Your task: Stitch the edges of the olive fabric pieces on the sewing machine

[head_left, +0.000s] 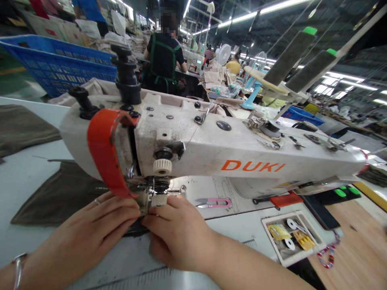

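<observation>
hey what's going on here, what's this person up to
A person sits or stands at a white sewing machine with both hands close together at the needle area. The left hand lies by the dark cloth, which spreads out to the left. The right hand has its fingers curled in beside it; exactly what it grips is hidden. Pink-handled snips lie behind the right hand, and a tray with bobbins sits to its right.
</observation>
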A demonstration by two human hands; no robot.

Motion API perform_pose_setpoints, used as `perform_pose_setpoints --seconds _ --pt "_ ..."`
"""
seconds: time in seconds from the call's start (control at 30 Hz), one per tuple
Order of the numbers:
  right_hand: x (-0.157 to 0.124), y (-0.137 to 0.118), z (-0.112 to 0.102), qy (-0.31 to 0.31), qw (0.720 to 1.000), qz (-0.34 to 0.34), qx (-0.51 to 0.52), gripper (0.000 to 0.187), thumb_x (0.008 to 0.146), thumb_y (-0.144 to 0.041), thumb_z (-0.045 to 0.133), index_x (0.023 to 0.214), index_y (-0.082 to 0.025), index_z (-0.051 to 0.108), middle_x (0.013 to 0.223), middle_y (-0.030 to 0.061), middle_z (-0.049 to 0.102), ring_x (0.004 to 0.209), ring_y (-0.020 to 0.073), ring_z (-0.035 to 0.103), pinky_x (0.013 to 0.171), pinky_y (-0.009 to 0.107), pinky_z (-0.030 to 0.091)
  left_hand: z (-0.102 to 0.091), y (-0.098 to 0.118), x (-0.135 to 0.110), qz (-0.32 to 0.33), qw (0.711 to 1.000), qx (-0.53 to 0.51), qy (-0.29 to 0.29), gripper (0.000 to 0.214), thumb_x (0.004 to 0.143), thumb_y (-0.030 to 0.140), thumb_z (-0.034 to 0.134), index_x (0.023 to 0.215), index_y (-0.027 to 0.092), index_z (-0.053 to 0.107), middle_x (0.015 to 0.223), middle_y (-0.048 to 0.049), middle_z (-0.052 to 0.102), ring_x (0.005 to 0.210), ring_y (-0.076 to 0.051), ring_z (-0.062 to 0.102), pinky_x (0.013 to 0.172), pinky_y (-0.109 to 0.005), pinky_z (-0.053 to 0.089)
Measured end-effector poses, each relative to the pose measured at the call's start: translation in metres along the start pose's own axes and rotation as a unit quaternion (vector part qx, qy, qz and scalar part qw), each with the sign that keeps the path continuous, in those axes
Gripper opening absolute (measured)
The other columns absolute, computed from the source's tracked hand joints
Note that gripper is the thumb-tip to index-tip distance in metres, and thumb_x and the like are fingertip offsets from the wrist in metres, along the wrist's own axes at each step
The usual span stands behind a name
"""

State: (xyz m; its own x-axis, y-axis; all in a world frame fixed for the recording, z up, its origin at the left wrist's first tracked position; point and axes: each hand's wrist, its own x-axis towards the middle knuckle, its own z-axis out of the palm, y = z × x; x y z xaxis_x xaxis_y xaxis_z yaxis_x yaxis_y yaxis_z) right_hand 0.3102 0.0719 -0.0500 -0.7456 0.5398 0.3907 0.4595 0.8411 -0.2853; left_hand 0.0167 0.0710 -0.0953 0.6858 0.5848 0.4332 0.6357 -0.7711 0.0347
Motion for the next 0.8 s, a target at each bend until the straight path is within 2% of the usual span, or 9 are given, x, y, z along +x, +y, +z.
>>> perform_pose_setpoints --seconds 0.07,0.17,0.27,0.33,0.4,0.53,0.63,0.7,0.8 --pt "0.0 0.001 0.0 -0.002 1.0 -0.004 0.002 0.024 0.1 -0.026 0.067 0.12 -0.018 0.077 0.113 0.0046 0.079 0.098 0.0269 0.065 0.082 0.045 0.054 -0.003 0.004 0.008 0.02 0.999 0.011 0.022 0.048 0.116 0.01 0.043 0.119 0.026 0.088 0.126 -0.0002 0.084 0.132 -0.016 0.071 0.144 -0.029 0.026" --pt "-0.005 0.002 -0.002 0.024 1.0 -0.004 0.009 0.023 0.101 -0.026 0.066 0.12 -0.02 0.077 0.114 0.0043 0.081 0.097 0.026 0.067 0.081 0.044 0.054 -0.007 0.009 0.016 0.017 0.999 -0.007 0.034 0.051 0.119 0.014 0.039 0.113 0.025 0.088 0.12 -0.0002 0.084 0.124 -0.014 0.071 0.141 -0.023 0.026" --pt "-0.009 0.002 -0.005 0.042 0.999 -0.007 0.032 0.024 0.105 -0.02 0.062 0.124 -0.018 0.076 0.13 0.0058 0.082 0.101 0.0231 0.07 0.087 0.042 0.057 -0.005 0.011 0.015 0.015 0.999 -0.017 0.029 0.054 0.119 0.011 0.036 0.116 0.025 0.088 0.12 0.0004 0.085 0.123 -0.014 0.072 0.14 -0.023 0.026" --pt "-0.01 0.001 -0.006 0.035 0.999 -0.009 0.037 0.028 0.105 -0.018 0.061 0.13 -0.015 0.074 0.141 0.0074 0.08 0.106 0.0227 0.072 0.09 0.042 0.058 -0.002 0.011 0.011 -0.004 0.999 -0.038 0.037 0.051 0.123 0.02 0.038 0.118 0.026 0.088 0.122 0.0007 0.086 0.125 -0.014 0.072 0.14 -0.024 0.028" --pt "-0.01 -0.001 -0.005 0.031 0.999 -0.008 0.033 0.032 0.103 -0.018 0.064 0.134 -0.015 0.072 0.145 0.0071 0.08 0.107 0.0234 0.072 0.089 0.042 0.058 -0.001 0.009 0.01 0.006 0.998 -0.051 0.047 0.045 0.123 0.027 0.042 0.122 0.027 0.087 0.123 0.0007 0.086 0.128 -0.015 0.071 0.139 -0.025 0.031" --pt "-0.009 -0.003 -0.003 0.033 0.999 -0.004 0.027 0.032 0.1 -0.018 0.065 0.131 -0.017 0.074 0.142 0.0041 0.082 0.102 0.0226 0.072 0.084 0.042 0.056 -0.011 0.006 0.023 0.042 0.997 -0.019 0.06 0.051 0.113 0.006 0.041 0.118 0.03 0.085 0.117 0.0057 0.085 0.123 -0.01 0.071 0.134 -0.018 0.035" --pt "-0.007 -0.004 -0.004 0.015 1.0 0.007 0.021 0.03 0.1 -0.019 0.064 0.129 -0.018 0.074 0.139 0.0044 0.083 0.104 0.0237 0.072 0.086 0.042 0.057 -0.02 0.003 0.034 0.059 0.996 -0.016 0.058 0.046 0.111 0.007 0.044 0.113 0.03 0.084 0.112 0.0076 0.085 0.111 -0.008 0.074 0.128 -0.013 0.037" --pt "-0.004 -0.004 -0.005 -0.001 1.0 0.021 0.023 0.029 0.101 -0.019 0.064 0.129 -0.018 0.074 0.136 0.0062 0.083 0.11 0.0254 0.073 0.092 0.042 0.059 -0.022 -0.001 0.036 0.066 0.996 -0.012 0.052 0.047 0.109 0.005 0.044 0.112 0.029 0.085 0.111 0.0067 0.086 0.108 -0.009 0.076 0.124 -0.013 0.043" --pt "-0.002 -0.004 -0.006 -0.009 0.999 0.037 0.027 0.027 0.103 -0.022 0.063 0.128 -0.018 0.075 0.13 0.0097 0.083 0.115 0.0277 0.073 0.1 0.045 0.062 -0.019 -0.007 0.035 0.032 0.999 -0.026 0.022 0.053 0.103 0.004 0.045 0.119 0.031 0.087 0.114 0.0052 0.089 0.111 -0.013 0.081 0.118 -0.019 0.055"
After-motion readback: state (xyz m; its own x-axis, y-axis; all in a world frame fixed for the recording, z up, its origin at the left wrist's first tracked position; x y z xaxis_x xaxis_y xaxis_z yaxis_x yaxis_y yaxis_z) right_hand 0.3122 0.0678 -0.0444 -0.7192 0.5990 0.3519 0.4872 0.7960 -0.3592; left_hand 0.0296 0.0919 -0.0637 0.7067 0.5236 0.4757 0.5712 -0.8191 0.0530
